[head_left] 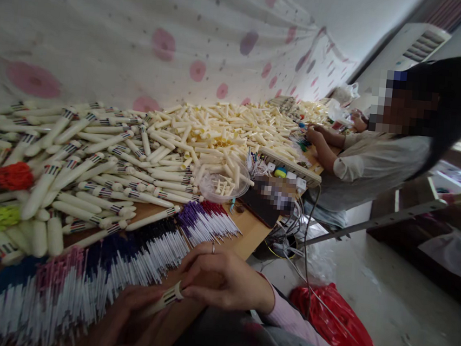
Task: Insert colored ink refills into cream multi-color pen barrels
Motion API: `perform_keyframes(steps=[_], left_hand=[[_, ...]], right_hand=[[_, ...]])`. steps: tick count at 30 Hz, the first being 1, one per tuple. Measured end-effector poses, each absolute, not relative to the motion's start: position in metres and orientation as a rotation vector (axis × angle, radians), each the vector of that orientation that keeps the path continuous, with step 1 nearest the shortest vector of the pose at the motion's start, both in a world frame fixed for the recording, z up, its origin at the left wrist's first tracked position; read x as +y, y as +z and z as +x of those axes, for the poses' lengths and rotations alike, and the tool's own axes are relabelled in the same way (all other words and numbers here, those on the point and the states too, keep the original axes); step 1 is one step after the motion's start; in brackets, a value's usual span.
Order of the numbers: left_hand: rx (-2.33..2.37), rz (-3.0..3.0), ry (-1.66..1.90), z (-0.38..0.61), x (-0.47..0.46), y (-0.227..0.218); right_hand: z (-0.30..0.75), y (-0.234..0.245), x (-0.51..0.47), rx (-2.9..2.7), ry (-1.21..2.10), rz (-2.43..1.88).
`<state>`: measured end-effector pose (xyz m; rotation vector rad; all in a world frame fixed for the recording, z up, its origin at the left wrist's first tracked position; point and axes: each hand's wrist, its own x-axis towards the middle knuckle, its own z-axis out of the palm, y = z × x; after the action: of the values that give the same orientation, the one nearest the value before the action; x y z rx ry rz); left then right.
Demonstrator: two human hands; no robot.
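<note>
Only the near table edge seems free of refill rows and pen piles.

**Table layout**

Refills lie in rows on the table at its near edge, with finished pens heaped behind them, a bowl to their right and loose barrels beyond. Nearest, 1 pen sits between the left hand and the right hand.

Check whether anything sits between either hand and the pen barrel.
Nothing visible. The right hand and left hand both grip the pen barrel; the refills lie past it on the table, not between.
</note>
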<state>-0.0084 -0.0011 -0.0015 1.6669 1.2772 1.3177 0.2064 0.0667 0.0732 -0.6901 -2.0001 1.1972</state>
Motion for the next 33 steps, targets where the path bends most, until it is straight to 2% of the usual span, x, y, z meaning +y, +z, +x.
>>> perform_keyframes(steps=[6,14,24,33], left_hand=[[1.326,1.841,1.321,-0.009,0.002,0.002],[1.162,1.863,1.441,-0.004,0.002,0.003],[1.199,1.938,1.444,-0.004,0.0,0.002],[1.203,1.934,1.455,-0.002,0.004,0.005]], right_hand=[[0.208,0.061,0.067,-1.775,1.377,-0.684],[0.206,0.053,0.067,-1.756,1.439,-0.69],[0.205,0.047,0.063,-1.714,1.533,-0.694],[0.214,0.05,0.068,-1.838,1.463,-0.757]])
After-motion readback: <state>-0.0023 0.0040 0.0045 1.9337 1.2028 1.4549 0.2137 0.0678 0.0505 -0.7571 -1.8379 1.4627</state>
